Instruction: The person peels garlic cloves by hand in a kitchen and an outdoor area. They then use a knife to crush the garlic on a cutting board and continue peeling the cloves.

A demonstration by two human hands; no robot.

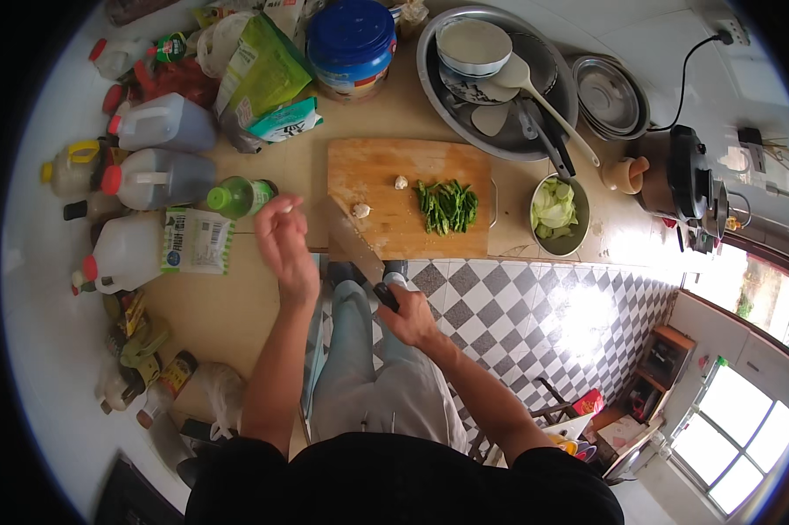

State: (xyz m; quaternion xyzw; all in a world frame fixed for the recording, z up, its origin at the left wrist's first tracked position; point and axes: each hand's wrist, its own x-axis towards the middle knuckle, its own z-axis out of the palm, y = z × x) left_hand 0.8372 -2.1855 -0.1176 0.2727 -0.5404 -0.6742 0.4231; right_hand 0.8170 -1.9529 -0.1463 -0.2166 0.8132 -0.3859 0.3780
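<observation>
My right hand grips the black handle of a kitchen cleaver, whose broad blade points up and left over the near left part of the wooden cutting board. My left hand is raised left of the board, fingers partly curled and blurred; a small pale spot shows at its fingertips, and I cannot tell whether it is held. A garlic piece lies beside the blade, and another garlic piece sits farther back. Cut green peppers form a pile on the right of the board.
A metal bowl of sliced pale green vegetable stands right of the board. Behind it is a large metal basin with bowls and utensils. A green bottle, a packet and several jugs crowd the left. The counter's front edge runs below the board.
</observation>
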